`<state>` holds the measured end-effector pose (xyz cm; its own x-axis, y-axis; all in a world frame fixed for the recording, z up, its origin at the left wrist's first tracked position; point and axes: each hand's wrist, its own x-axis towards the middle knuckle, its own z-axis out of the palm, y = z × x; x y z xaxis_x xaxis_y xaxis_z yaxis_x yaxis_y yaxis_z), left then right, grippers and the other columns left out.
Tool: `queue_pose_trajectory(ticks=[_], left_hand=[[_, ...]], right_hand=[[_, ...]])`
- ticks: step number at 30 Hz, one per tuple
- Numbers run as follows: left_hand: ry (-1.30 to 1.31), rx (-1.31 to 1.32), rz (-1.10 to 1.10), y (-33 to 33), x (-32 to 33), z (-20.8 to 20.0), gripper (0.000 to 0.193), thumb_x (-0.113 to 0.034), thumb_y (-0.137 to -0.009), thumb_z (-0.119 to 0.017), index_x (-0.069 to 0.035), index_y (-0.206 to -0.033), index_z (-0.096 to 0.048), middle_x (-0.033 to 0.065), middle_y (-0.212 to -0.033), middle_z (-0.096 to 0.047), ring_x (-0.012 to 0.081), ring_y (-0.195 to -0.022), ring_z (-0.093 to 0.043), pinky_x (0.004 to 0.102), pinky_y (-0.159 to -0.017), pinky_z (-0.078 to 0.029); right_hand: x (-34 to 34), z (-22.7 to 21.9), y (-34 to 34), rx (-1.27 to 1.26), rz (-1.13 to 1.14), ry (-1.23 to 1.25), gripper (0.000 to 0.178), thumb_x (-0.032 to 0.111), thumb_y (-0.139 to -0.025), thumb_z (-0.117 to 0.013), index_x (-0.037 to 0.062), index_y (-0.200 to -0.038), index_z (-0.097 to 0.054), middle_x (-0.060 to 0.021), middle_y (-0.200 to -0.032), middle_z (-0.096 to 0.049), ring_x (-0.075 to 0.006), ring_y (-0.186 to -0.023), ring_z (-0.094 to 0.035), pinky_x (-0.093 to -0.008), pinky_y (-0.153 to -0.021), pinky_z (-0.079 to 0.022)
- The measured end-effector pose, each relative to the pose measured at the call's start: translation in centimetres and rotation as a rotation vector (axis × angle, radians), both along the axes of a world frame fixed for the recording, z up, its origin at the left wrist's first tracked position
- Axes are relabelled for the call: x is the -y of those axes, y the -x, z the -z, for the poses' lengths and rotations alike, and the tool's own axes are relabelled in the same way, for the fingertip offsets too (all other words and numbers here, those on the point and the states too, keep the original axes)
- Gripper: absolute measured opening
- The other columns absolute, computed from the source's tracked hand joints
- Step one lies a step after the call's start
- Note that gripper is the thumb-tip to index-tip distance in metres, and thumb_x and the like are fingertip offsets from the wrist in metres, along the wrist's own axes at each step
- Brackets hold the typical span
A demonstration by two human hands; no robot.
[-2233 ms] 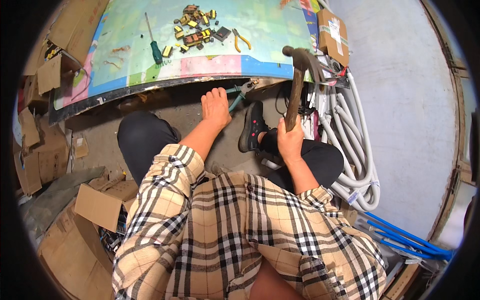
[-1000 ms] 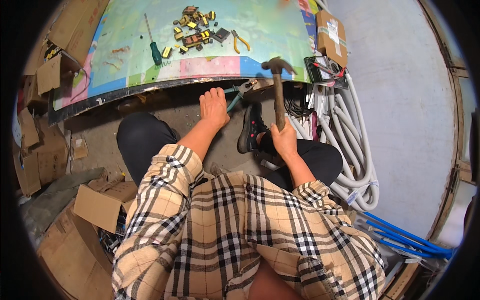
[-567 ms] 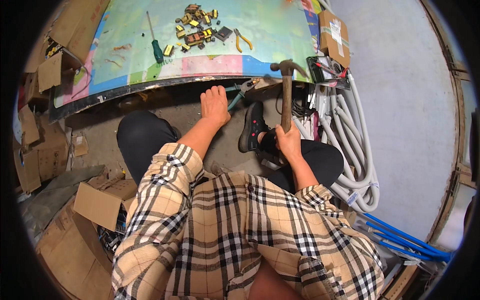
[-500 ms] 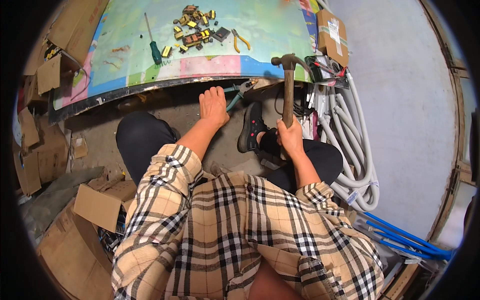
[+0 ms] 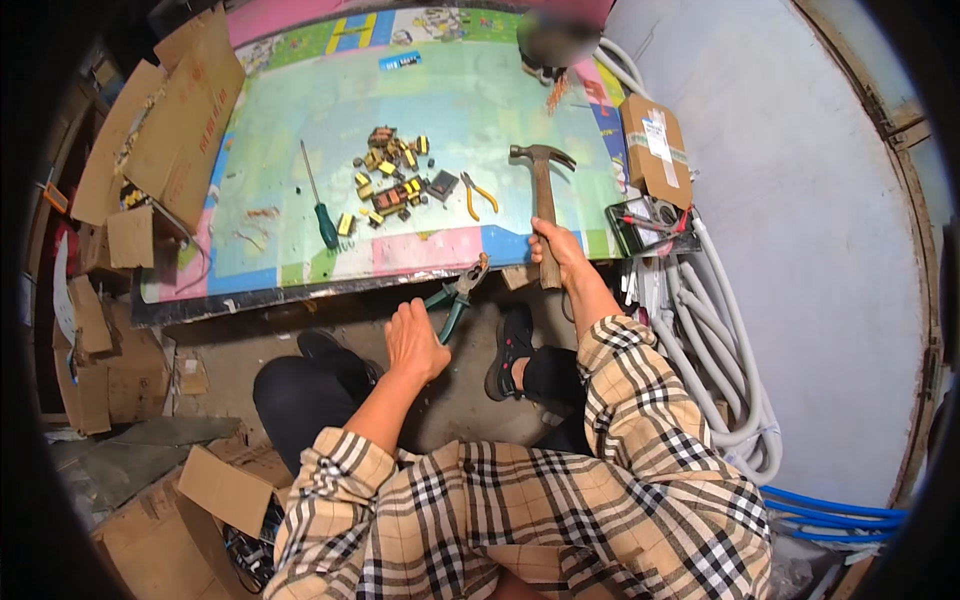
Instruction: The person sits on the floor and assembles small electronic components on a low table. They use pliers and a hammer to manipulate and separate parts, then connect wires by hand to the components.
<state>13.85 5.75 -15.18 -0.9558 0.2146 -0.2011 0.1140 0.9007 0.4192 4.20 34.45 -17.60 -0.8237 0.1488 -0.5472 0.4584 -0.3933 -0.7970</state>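
My left hand [image 5: 414, 345] is closed round the dark green handles of a pair of combination pliers [image 5: 463, 291], just off the table's front edge. A small copper-coloured piece [image 5: 484, 260] shows at the jaws; its kind is too small to tell. In my right hand [image 5: 560, 250] is a claw hammer [image 5: 543, 190], gripped low on its wooden handle, its head over the table and pointing away from me. Left of the hammer lie yellow-handled pliers [image 5: 480, 197] and several small yellow, black and copper-coloured parts [image 5: 395, 185]. A green-handled screwdriver [image 5: 325, 222] rests farther left.
The low table [image 5: 290, 150] has a colourful printed cover. Cardboard boxes [image 5: 190, 130] stand at its left, and a small carton [image 5: 655, 150] and a black tray of tools [image 5: 650, 228] at its right. Grey hoses [image 5: 715, 350] coil beside a pale wall. A blurred dark shape [image 5: 562, 40] is at the back.
My right hand has carried the hammer forward and left, over the table edge. My left hand still holds the pliers, now turned more upright. The view has shifted to show more of the table.
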Motion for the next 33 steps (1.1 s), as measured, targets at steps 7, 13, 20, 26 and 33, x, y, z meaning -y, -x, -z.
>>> queue_pose_trajectory(ticks=[7, 13, 20, 26, 33], left_hand=[[0.016, -0.109, 0.015, 1.4, 2.6, -2.9, 0.051, -0.009, -0.063, -0.071, 0.001, -0.106, -0.044, 0.0219, -0.104, -0.05, 0.0391, -0.101, -0.051, 0.0468, -0.087, -0.039], [0.031, -0.184, 0.12, 3.0, 4.2, -5.6, 0.048, -0.007, -0.064, -0.067, 0.003, -0.106, -0.046, 0.0228, -0.103, -0.052, 0.0399, -0.1, -0.053, 0.0454, -0.086, -0.04], [0.085, -0.196, 0.158, 4.2, 6.4, -9.3, 0.057, -0.01, -0.061, -0.073, 0.003, -0.109, -0.045, 0.022, -0.102, -0.051, 0.0389, -0.103, -0.051, 0.044, -0.088, -0.039], [0.004, -0.169, 0.032, 2.1, 8.3, -10.7, 0.072, -0.02, -0.062, -0.074, 0.001, -0.123, -0.042, 0.0222, -0.106, -0.05, 0.0385, -0.103, -0.051, 0.0432, -0.092, -0.038], [0.03, -0.187, -0.093, 2.2, 10.3, -11.6, 0.078, -0.023, -0.06, -0.076, -0.003, -0.126, -0.042, 0.0203, -0.108, -0.051, 0.0372, -0.105, -0.051, 0.042, -0.092, -0.038]], right_hand=[[-0.3, 1.3, 0.9, 0.11, -0.524, -1.405, 0.052, 0.045, -0.083, -0.063, -0.0039, -0.102, -0.067, -0.0236, -0.094, -0.068, -0.0341, -0.092, -0.067, -0.0422, -0.08, -0.053], [3.4, -6.3, 2.9, -0.263, -0.632, -1.397, 0.037, 0.039, -0.082, -0.064, 0.004, -0.092, -0.065, -0.0207, -0.091, -0.069, -0.0335, -0.089, -0.067, -0.0443, -0.077, -0.052], [9.9, -9.4, 2.2, -0.138, -0.868, -0.426, 0.034, 0.034, -0.096, -0.055, 0.0037, -0.109, -0.059, -0.004, -0.091, -0.063, -0.0119, -0.078, -0.063, -0.0257, -0.063, -0.05], [11.3, -10.1, 2.9, -0.201, -0.733, -0.257, 0.022, 0.024, -0.093, -0.063, 0.0029, -0.087, -0.062, -0.0024, -0.069, -0.062, -0.0088, -0.056, -0.056, -0.0206, -0.053, -0.047], [12.1, -10.8, 4.3, -0.222, -0.614, -0.28, 0.013, 0.012, -0.093, -0.061, -0.0006, -0.089, -0.061, -0.0043, -0.071, -0.062, -0.0105, -0.057, -0.057, -0.0247, -0.054, -0.05]])
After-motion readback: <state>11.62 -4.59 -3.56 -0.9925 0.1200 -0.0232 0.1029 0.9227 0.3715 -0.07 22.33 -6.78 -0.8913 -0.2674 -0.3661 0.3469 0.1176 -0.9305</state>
